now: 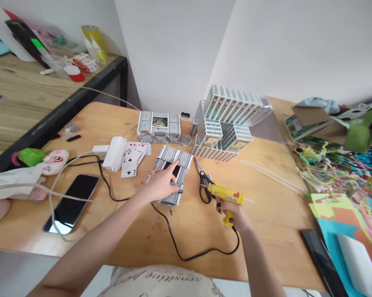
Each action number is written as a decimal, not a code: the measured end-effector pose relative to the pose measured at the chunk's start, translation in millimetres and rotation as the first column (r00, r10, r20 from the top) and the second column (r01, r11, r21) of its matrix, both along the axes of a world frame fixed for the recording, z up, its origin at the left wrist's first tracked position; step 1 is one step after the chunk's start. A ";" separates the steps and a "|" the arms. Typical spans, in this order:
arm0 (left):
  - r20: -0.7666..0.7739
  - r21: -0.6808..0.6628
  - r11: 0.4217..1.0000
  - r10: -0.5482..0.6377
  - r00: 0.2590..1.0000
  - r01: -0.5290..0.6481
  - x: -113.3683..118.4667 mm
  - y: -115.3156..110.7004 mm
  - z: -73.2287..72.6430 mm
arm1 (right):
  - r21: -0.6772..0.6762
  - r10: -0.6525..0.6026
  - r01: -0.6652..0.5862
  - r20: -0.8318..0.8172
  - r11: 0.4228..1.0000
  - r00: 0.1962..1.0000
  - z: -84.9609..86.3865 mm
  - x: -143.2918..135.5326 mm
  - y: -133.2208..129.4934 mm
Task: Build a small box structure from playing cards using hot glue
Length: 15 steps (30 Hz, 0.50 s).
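My left hand [164,182] rests on a flat panel of patterned playing cards [182,159], its index finger stretched out and a thumb over the right side. A dark rectangle shows in the panel's middle, partly under the hand. My right hand [235,212] is wrapped round the handle of a yellow glue gun [225,193], whose nozzle points left over black-handled scissors [202,183]. The scissors lie open on the table, right of the panel. Behind the panel stands a box-like piece made of cards [146,123]. Loose playing cards [130,161] lie to the left.
Stacked green-and-white card boxes [219,132] stand at the back. The gun's black cable [201,252] loops near the front. A phone [77,196] and white cable lie left; clear sticks [272,175], coloured paper [337,225] and a white power bank [357,260] are right.
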<state>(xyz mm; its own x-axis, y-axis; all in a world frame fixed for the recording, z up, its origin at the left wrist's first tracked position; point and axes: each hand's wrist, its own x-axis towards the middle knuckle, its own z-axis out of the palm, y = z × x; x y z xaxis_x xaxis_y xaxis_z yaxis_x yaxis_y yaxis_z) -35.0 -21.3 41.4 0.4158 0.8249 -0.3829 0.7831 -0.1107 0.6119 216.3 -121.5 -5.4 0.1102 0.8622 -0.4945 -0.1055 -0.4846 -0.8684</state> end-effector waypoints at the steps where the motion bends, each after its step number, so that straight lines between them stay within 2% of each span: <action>1: -0.010 -0.021 1.000 -0.003 1.000 0.003 2.1 1.5 2.7 | 0.011 -0.036 0.037 -0.024 0.999 0.999 -0.2 -2.2 -2.7; 4: -0.031 -0.045 0.999 -0.002 1.000 0.001 6.4 4.4 8.1 | 0.032 -0.095 0.098 -0.068 0.995 0.993 -2.5 -5.4 -7.9; 15: 0.005 0.055 0.998 -0.014 1.000 0.014 4.8 4.7 -0.8 | 0.002 -0.034 0.034 0.027 0.999 0.999 -1.8 -13.5 -5.9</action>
